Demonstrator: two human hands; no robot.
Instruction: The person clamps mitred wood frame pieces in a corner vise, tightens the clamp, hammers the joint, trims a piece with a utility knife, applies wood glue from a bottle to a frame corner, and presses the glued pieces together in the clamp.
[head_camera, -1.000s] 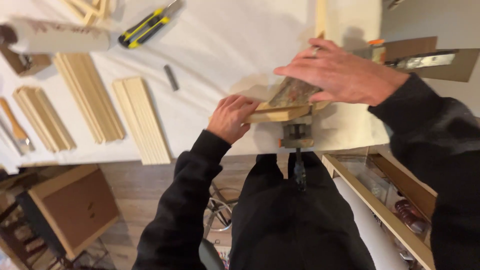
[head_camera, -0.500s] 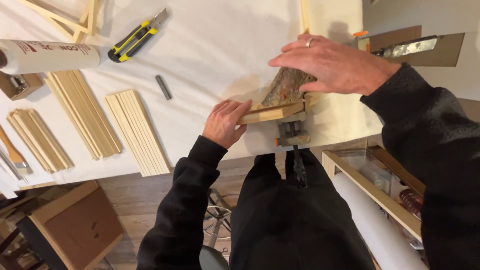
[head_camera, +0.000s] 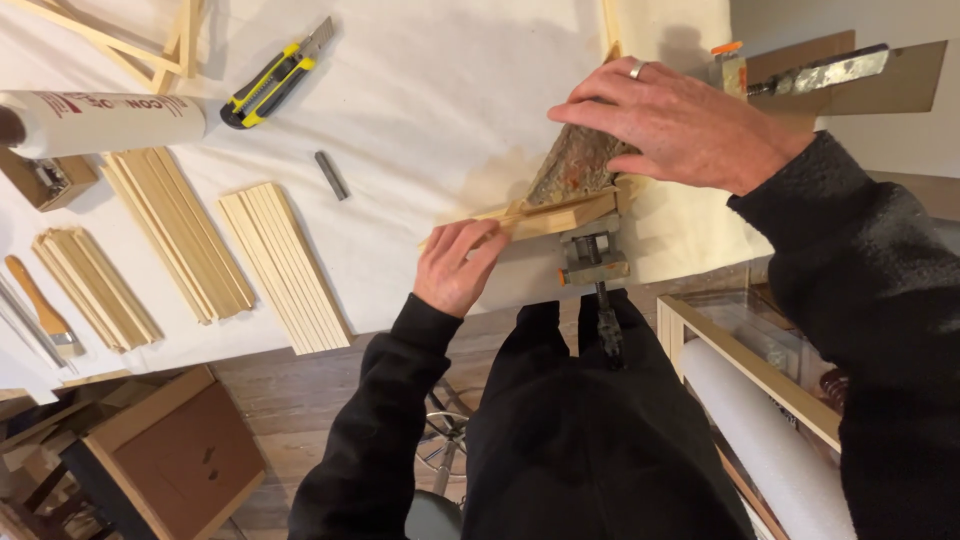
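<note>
Since the earlier frame, the left hand (head_camera: 458, 265) has slid leftward along the pale wooden strip (head_camera: 530, 215), away from the grey metal clamp (head_camera: 592, 258), while the right hand (head_camera: 680, 125) keeps its place on top.

That white-covered counter (head_camera: 430, 110) carries everything. At its near edge the right hand lies spread and flat, fingers wide, pressing down on a rough, rust-stained triangular block (head_camera: 578, 165). Just below it the left hand is narrowed to a pinch, thumb and fingers closed on the wooden strip, which lies along the block's near side above the clamp.

At far left a white cylindrical tube with red and dark printing (head_camera: 105, 122) lies on its side, a small open brown cardboard box (head_camera: 45, 180) touching it below. Stacks of pale wooden slats (head_camera: 285, 265) lie fanned between, and a yellow-and-black utility knife (head_camera: 275, 78) sits further back.
</note>
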